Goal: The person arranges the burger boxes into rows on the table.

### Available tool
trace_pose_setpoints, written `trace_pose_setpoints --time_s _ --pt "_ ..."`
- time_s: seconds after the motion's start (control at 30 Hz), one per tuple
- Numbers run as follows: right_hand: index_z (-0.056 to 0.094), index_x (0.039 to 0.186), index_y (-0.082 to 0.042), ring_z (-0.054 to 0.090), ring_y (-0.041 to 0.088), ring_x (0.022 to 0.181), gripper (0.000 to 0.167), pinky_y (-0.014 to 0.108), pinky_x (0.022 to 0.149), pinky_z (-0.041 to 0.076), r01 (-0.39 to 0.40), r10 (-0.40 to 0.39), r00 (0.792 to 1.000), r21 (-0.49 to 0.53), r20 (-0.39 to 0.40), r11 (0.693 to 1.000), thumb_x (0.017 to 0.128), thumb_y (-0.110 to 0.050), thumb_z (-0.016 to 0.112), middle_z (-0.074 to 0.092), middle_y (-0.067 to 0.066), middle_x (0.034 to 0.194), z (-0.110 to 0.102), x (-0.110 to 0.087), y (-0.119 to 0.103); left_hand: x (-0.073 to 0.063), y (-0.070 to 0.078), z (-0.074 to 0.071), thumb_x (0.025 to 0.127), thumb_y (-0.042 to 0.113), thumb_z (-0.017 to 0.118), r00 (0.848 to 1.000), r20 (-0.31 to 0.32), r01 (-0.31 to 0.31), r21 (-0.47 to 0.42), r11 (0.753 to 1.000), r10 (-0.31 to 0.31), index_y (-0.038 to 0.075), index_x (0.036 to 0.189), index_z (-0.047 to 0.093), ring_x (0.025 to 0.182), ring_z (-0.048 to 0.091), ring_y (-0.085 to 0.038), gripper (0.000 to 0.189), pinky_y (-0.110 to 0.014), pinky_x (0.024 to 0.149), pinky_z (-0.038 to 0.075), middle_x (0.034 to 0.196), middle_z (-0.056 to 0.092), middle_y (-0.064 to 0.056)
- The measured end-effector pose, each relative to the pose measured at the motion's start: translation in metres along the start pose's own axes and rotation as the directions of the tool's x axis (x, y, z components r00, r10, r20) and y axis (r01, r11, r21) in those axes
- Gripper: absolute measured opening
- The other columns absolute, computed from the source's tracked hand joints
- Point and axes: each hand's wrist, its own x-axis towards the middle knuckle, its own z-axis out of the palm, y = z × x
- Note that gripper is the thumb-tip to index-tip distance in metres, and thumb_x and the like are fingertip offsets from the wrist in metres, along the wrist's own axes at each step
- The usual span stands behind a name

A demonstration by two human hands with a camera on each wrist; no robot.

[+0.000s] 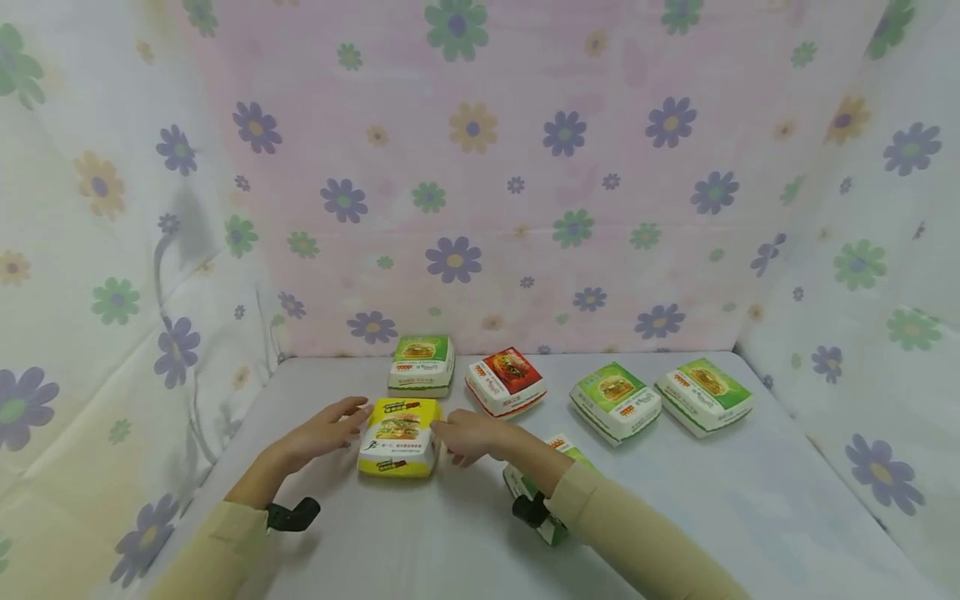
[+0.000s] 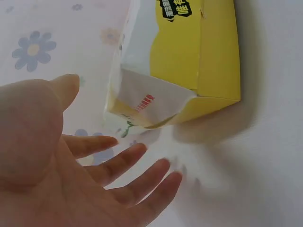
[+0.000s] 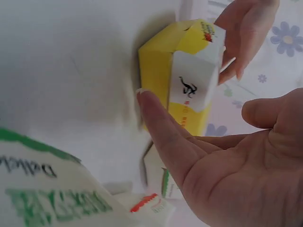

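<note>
A yellow-and-white burger box point(image 1: 400, 437) with a burger picture on its lid sits on the table between both hands. My left hand point(image 1: 324, 434) is at its left side, and in the left wrist view the spread fingers point(image 2: 137, 153) stand a little apart from the box's side. On the opposite side is my right hand point(image 1: 480, 435); the right wrist view has its extended fingers point(image 3: 163, 125) overlapping the box's lower part. Partly hidden under my right forearm, a green-and-white burger box point(image 1: 551, 533) lies tilted.
Behind the yellow box stands a green burger box point(image 1: 421, 367). A red-topped burger box point(image 1: 507, 382) is to its right, then two more green boxes, one nearer point(image 1: 617, 403) and one farther right point(image 1: 705, 397). Flowered cloth walls point(image 1: 480, 208) enclose the white table point(image 1: 750, 517).
</note>
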Motion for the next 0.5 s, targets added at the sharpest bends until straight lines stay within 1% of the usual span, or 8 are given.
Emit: trace_pose_setpoints --time_s 0.07,0.13,0.2,0.27,0.37,0.43,0.5 --pt "0.057 0.121 0.002 0.066 0.032 0.098 0.042 0.048 0.090 0.057 0.021 -0.021 1.000 -0.017 0.011 1.000 0.109 -0.037 0.048 0.063 0.018 0.110 -0.003 -0.006 0.001 -0.001 0.002 0.000 0.108 0.051 0.045 0.999 -0.033 -0.020 0.082 0.996 0.023 0.003 0.159 0.028 0.135 0.046 -0.046 0.073 -0.061 0.104 0.045 0.157 0.036 -0.028" --pt "0.054 0.132 0.001 0.065 0.032 0.103 0.047 0.050 0.093 0.055 0.046 -0.045 0.999 -0.052 0.017 0.998 0.108 -0.039 0.049 0.063 0.018 0.116 -0.006 -0.014 0.002 -0.001 0.005 0.001 0.106 0.053 0.047 0.996 -0.070 -0.051 0.151 0.987 0.062 0.006 0.159 0.030 0.137 0.043 -0.048 0.073 -0.063 0.103 0.044 0.155 0.038 -0.027" --pt "0.048 0.143 0.000 0.062 0.033 0.116 0.053 0.051 0.099 0.052 0.070 -0.068 0.997 -0.108 0.019 0.992 0.108 -0.041 0.049 0.061 0.017 0.129 -0.010 -0.022 0.002 -0.002 0.009 0.003 0.106 0.052 0.049 0.985 -0.107 -0.108 0.205 0.973 0.132 0.006 0.158 0.033 0.135 0.044 -0.049 0.070 -0.063 0.102 0.045 0.153 0.041 -0.026" --pt "0.042 0.151 -0.002 0.057 0.032 0.127 0.060 0.052 0.105 0.047 0.087 -0.086 0.996 -0.167 0.012 0.982 0.108 -0.044 0.047 0.057 0.016 0.141 -0.014 -0.029 0.001 -0.003 0.013 0.003 0.107 0.047 0.051 0.966 -0.141 -0.177 0.254 0.951 0.217 0.004 0.155 0.037 0.133 0.046 -0.050 0.066 -0.063 0.101 0.045 0.150 0.043 -0.027" --pt "0.035 0.158 -0.004 0.047 0.031 0.141 0.067 0.053 0.112 0.041 0.101 -0.105 0.994 -0.214 -0.009 0.972 0.108 -0.048 0.045 0.047 0.014 0.155 -0.022 -0.038 0.000 -0.005 0.021 0.004 0.108 0.040 0.052 0.927 -0.174 -0.268 0.311 0.912 0.332 0.002 0.152 0.042 0.131 0.047 -0.050 0.058 -0.065 0.102 0.044 0.148 0.046 -0.026" --pt "0.031 0.160 -0.006 0.044 0.031 0.143 0.070 0.053 0.114 0.039 0.105 -0.112 0.993 -0.215 -0.023 0.971 0.108 -0.051 0.044 0.043 0.012 0.159 -0.029 -0.042 0.001 -0.006 0.026 0.006 0.108 0.037 0.053 0.910 -0.183 -0.302 0.327 0.896 0.373 0.002 0.150 0.045 0.131 0.048 -0.050 0.055 -0.065 0.102 0.043 0.148 0.047 -0.025" --pt "0.029 0.161 -0.006 0.042 0.031 0.145 0.072 0.053 0.115 0.037 0.113 -0.123 0.992 -0.211 -0.036 0.971 0.108 -0.051 0.044 0.041 0.013 0.160 -0.035 -0.045 0.004 -0.008 0.031 0.007 0.107 0.037 0.055 0.903 -0.192 -0.310 0.330 0.892 0.385 0.004 0.148 0.047 0.131 0.048 -0.048 0.053 -0.065 0.103 0.043 0.148 0.048 -0.023"
